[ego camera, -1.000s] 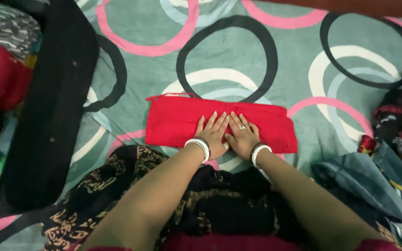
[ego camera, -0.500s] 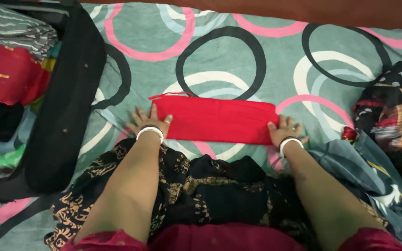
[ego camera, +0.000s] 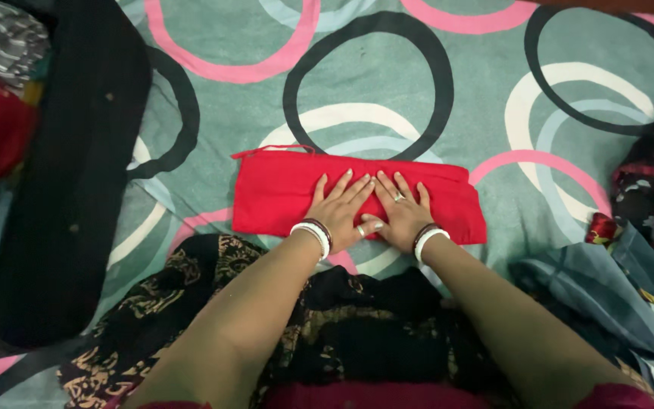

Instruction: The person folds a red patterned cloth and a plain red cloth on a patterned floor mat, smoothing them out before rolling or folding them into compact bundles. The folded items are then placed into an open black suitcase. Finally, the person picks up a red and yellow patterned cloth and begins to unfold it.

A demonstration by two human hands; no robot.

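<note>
Having slid inward from the cloth's ends, now meeting at its middle. Left hand (ego camera: 341, 212) and right hand (ego camera: 403, 216) lying flat, fingers spread, gripping nothing, pressing the folded red cloth (ego camera: 281, 197) onto the bed (ego camera: 387, 91). Stretching out either side of the thumbs. Best pressing evenly, sweeping creases outward, keeping edges aligned.

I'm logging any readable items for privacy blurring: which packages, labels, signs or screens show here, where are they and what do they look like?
None in view: only cloth.
Folded red cloth: a long rectangle at mid-frame on the ring-patterned bedsheet, under the left hand and right hand, both pressed flat.
Black open suitcase: at far left, with folded clothes inside.
</note>
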